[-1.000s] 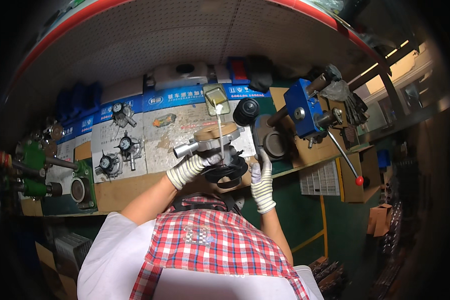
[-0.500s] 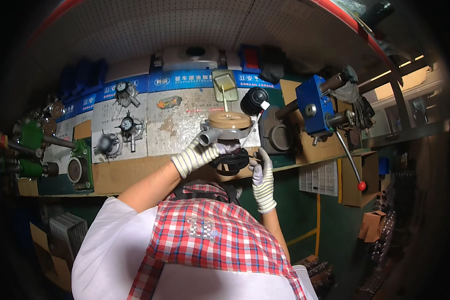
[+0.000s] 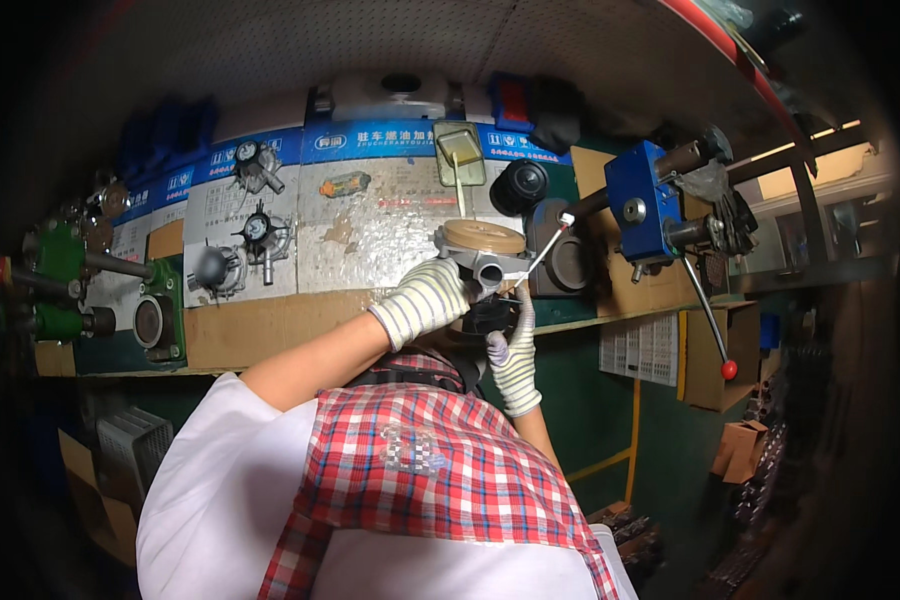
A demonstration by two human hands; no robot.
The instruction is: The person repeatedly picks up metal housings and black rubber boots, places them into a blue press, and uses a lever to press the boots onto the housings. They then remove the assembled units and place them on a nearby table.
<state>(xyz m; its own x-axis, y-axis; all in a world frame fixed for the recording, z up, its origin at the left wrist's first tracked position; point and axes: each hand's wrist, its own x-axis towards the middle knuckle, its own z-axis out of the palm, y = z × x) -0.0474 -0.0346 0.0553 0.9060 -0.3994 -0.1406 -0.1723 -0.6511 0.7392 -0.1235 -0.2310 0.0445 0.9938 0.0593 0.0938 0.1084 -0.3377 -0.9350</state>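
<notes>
Both my hands wear striped knit gloves and hold a motor assembly over the bench's front edge. It has a grey metal housing (image 3: pixel 482 266) with a short pipe stub, a round tan disc (image 3: pixel 483 236) on top and a black lower part (image 3: pixel 490 314). My left hand (image 3: pixel 425 302) is wrapped round the left side of the housing. Below and to the right, my right hand (image 3: pixel 515 365) grips the black part, its fingertips partly hidden. A thin wire with a white connector (image 3: pixel 567 219) sticks out from the assembly to the upper right.
Several grey metal pump-like parts (image 3: pixel 263 231) lie on the cardboard at left, beside a green press (image 3: pixel 65 270). A blue lever press (image 3: pixel 634 210) stands at right. Near the middle are a tray with a brush (image 3: pixel 459 153) and a black cylinder (image 3: pixel 519 187).
The assembly has shifted right and turned, so its pipe stub now faces toward me. My left hand has moved right with it; my right hand has closed in on the black part.
</notes>
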